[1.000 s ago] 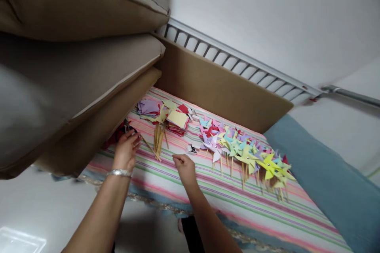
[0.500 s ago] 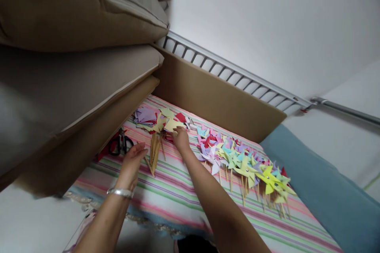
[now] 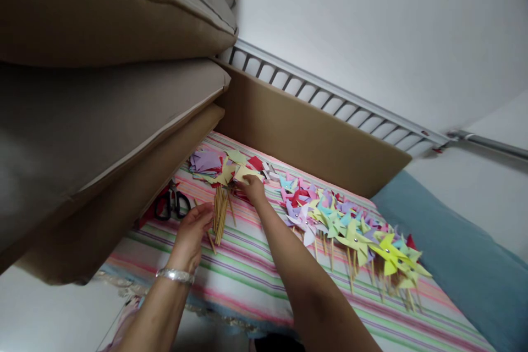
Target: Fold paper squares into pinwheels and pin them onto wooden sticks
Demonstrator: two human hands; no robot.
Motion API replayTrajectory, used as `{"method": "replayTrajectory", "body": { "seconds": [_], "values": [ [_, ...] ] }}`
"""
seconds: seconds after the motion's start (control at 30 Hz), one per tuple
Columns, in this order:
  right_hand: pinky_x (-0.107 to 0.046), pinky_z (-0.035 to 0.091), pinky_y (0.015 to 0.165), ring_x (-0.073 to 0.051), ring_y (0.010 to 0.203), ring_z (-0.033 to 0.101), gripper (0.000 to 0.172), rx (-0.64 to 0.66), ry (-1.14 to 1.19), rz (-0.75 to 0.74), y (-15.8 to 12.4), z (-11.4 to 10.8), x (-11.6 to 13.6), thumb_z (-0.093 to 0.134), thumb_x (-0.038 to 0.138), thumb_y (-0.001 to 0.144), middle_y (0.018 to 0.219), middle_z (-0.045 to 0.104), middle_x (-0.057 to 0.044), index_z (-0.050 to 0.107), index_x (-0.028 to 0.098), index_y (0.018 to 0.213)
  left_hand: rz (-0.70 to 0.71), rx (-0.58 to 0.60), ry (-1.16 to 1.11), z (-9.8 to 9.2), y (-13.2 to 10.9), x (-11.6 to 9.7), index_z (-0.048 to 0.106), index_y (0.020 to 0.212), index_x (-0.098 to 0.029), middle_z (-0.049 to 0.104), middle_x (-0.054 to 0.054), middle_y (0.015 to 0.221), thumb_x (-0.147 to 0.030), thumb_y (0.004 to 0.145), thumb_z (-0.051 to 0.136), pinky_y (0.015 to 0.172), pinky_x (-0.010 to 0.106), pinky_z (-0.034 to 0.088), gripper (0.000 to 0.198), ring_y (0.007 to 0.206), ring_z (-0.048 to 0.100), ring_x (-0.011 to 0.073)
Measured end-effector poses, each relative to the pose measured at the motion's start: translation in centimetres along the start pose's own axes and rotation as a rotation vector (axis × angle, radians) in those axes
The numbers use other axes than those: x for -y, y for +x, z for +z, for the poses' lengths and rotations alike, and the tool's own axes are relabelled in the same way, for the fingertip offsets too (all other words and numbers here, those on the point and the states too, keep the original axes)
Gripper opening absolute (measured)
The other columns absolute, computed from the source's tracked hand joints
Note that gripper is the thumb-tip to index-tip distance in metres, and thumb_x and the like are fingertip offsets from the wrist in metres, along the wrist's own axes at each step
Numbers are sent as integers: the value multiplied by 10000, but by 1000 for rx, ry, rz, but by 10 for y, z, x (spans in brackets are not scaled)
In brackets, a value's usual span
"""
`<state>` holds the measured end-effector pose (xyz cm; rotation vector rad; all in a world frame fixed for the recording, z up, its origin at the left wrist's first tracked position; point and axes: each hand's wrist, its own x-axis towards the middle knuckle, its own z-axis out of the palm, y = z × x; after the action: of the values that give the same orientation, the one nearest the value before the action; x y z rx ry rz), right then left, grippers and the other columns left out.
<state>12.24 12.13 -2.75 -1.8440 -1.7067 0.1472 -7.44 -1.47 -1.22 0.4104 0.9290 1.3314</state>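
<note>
My left hand (image 3: 197,226) is open, its fingers stretched out beside a bundle of thin wooden sticks (image 3: 220,217) and holding nothing that I can see. My right hand (image 3: 252,189) reaches into the pile at the back, fingers curled down at the edge of the pale yellow paper pieces (image 3: 246,174). What its fingertips grip is hidden. Lilac paper pieces (image 3: 205,160) lie stacked to the left of these. Black-handled scissors (image 3: 173,204) rest left of the sticks. Many finished paper pinwheels (image 3: 330,217) on sticks lie in rows to the right of my right forearm.
A striped cloth (image 3: 243,264) covers the surface. Large beige cushions (image 3: 157,104) lean over its left side. A brown board (image 3: 305,126) stands along the back, below a metal rail (image 3: 330,93). Blue-green padding (image 3: 437,247) lies on the right.
My left hand has moved slightly right, closer to the bundle of sticks. My right hand has stayed at the paper pile, its fingers lower. The whole view has shifted a little.
</note>
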Motion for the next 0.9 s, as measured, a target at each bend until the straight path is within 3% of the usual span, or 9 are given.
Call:
{"method": "replayTrajectory", "body": {
  "seconds": [0.27, 0.57, 0.73, 0.9],
  "values": [
    [-316, 444, 813, -242, 941, 613, 359, -19, -9, 34, 0, 1, 5, 646, 375, 723, 1022, 672, -135, 683, 115, 967, -13, -18, -15, -2, -1, 2, 646, 770, -145, 659, 61, 854, -249, 453, 761, 715, 292, 423, 354, 765, 597, 158],
    [-287, 397, 860, -224, 990, 585, 299, -35, -36, 8, -2, 1, 8, 644, 312, 737, 1031, 668, -127, 688, 128, 969, -25, -17, 13, 4, -4, 2, 644, 762, -150, 656, 65, 876, -262, 446, 757, 691, 278, 428, 354, 780, 596, 168],
    [-258, 394, 765, -203, 891, 605, 266, -26, -32, -15, -2, -3, 12, 580, 343, 785, 936, 694, -112, 704, 137, 899, -23, -1, 13, 4, -6, 2, 638, 788, -142, 652, 54, 862, -269, 448, 756, 631, 254, 421, 382, 723, 581, 144],
    [-247, 364, 664, -178, 750, 588, 264, -38, -5, -43, -2, -5, 13, 497, 284, 820, 769, 691, -86, 695, 148, 710, -18, -3, 23, 3, -7, 2, 638, 794, -131, 650, 48, 835, -270, 456, 758, 593, 247, 416, 385, 718, 578, 147]
  ]
}}
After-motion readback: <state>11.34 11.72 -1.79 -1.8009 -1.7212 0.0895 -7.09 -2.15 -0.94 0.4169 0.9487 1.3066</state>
